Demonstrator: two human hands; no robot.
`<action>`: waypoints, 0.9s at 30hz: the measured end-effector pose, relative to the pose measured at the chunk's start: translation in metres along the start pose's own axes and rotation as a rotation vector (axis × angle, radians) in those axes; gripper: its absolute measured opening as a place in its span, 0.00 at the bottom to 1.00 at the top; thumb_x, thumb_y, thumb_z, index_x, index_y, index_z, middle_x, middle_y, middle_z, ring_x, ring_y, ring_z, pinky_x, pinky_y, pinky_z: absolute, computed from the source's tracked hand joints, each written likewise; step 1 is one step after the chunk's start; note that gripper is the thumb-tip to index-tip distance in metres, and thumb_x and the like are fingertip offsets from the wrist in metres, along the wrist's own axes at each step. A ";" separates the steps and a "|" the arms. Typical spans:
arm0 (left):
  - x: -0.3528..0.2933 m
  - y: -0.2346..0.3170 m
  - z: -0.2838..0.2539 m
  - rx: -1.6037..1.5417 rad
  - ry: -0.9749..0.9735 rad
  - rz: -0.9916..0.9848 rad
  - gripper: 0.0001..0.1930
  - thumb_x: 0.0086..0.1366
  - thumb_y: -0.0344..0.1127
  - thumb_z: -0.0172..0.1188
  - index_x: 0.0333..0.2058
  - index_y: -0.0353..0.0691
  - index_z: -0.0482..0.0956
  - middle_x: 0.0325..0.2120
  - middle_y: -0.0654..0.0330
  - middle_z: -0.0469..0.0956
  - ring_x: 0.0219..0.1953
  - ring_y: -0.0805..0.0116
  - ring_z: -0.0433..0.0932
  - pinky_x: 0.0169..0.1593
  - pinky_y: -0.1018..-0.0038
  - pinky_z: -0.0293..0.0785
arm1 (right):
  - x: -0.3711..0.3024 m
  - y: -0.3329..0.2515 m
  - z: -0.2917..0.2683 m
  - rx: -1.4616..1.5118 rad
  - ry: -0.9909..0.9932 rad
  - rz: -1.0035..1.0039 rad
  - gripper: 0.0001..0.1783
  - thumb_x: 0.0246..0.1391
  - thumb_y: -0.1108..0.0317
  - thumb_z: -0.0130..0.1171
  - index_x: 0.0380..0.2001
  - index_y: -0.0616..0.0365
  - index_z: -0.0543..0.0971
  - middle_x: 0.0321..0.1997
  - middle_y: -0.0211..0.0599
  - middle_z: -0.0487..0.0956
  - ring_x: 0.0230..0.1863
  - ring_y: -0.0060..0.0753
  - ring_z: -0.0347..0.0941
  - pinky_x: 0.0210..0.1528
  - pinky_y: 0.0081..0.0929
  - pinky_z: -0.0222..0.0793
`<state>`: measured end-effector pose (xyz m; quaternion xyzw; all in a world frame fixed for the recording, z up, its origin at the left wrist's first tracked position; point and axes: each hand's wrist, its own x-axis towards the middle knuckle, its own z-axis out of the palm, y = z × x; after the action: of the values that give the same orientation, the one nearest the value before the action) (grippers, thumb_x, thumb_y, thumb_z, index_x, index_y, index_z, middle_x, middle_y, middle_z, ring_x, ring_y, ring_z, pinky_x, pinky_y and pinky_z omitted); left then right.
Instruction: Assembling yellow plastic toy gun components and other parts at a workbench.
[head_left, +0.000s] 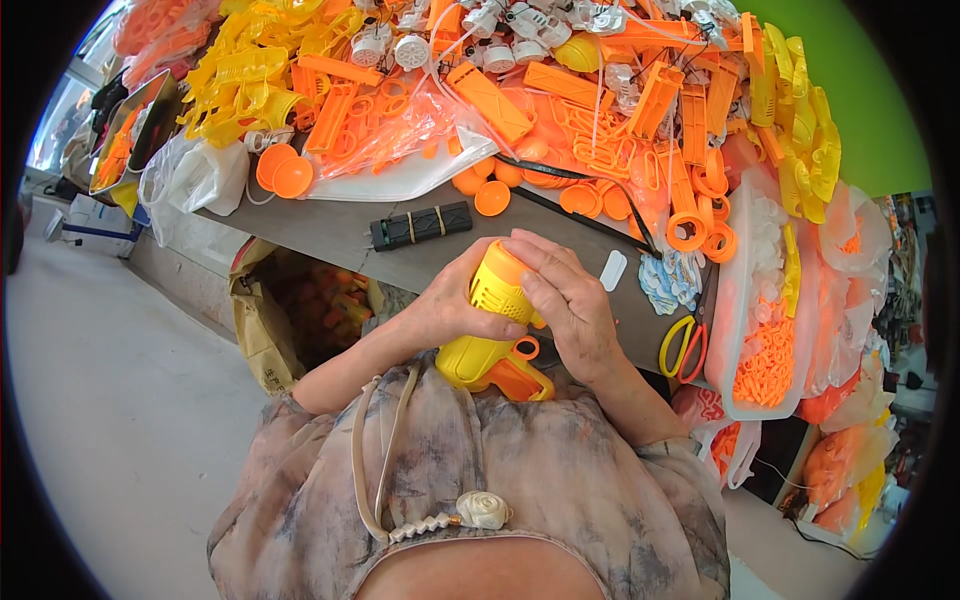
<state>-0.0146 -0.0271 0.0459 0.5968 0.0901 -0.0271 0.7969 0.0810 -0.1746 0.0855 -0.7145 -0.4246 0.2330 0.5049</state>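
Close to my body, at the table's front edge, I hold a yellow plastic toy gun with a vented round barrel. It has an orange ring at its far end and an orange piece in its handle. My left hand is wrapped round the barrel from the left, thumb across the near side. The fingers of my right hand press over the orange end and the barrel's right side. Beyond my hands lies a dark, ribbed block with bands round it. A small white oval piece lies right of my right hand.
Heaped orange parts, yellow shells and white wired units cover the table's far side. Yellow-and-red-handled scissors lie right, beside a clear bin of small orange parts. An open sack stands below the table's left edge.
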 end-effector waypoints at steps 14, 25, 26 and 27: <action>-0.005 -0.006 -0.005 0.086 0.019 0.107 0.45 0.39 0.36 0.72 0.56 0.39 0.58 0.44 0.58 0.69 0.47 0.69 0.70 0.50 0.73 0.67 | -0.008 0.011 0.004 0.127 -0.009 -0.077 0.16 0.62 0.67 0.47 0.50 0.61 0.75 0.50 0.39 0.68 0.55 0.31 0.64 0.57 0.25 0.59; -0.007 0.001 0.003 0.085 0.044 0.117 0.45 0.38 0.36 0.72 0.56 0.40 0.59 0.46 0.59 0.68 0.49 0.69 0.68 0.52 0.72 0.66 | -0.011 0.017 0.007 0.074 0.046 -0.131 0.15 0.61 0.68 0.49 0.50 0.59 0.75 0.50 0.40 0.69 0.51 0.35 0.68 0.52 0.25 0.64; -0.007 0.001 0.003 0.072 0.049 0.073 0.46 0.36 0.38 0.72 0.56 0.40 0.59 0.47 0.59 0.67 0.50 0.69 0.67 0.54 0.72 0.64 | -0.012 0.018 0.007 0.074 0.058 -0.141 0.15 0.59 0.71 0.51 0.50 0.58 0.74 0.49 0.41 0.69 0.51 0.36 0.68 0.51 0.26 0.65; -0.008 0.000 0.003 0.072 0.049 0.072 0.46 0.36 0.38 0.72 0.56 0.40 0.59 0.47 0.59 0.67 0.50 0.69 0.67 0.54 0.72 0.64 | -0.012 0.018 0.007 0.075 0.058 -0.141 0.15 0.59 0.71 0.51 0.50 0.58 0.74 0.49 0.41 0.69 0.51 0.36 0.68 0.51 0.26 0.65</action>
<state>-0.0216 -0.0307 0.0482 0.6282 0.0870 0.0131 0.7731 0.0755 -0.1836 0.0646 -0.6701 -0.4499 0.1919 0.5584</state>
